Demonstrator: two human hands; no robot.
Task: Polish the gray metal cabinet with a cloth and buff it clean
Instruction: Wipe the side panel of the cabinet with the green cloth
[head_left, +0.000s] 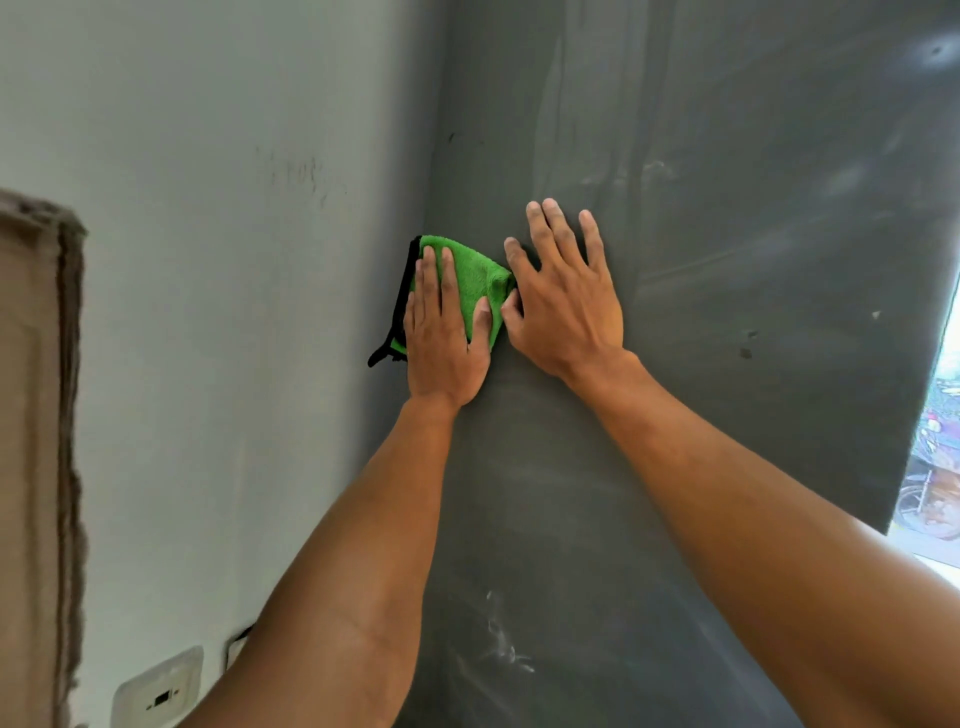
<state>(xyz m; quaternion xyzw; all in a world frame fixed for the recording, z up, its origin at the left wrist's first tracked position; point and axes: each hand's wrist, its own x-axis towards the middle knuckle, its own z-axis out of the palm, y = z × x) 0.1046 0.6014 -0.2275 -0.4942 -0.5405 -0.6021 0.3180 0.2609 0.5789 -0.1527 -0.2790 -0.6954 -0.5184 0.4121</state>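
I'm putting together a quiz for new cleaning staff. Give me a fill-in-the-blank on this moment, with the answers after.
1. The left hand presses a ____ cloth flat against the gray cabinet.
2. The trim along the cloth's edge is ____.
3. The right hand lies open on the bare metal, fingers spread, to the ____ of the cloth.

Missing words: green; black; right.

No readable text, label, brand, number or sign shows on anything.
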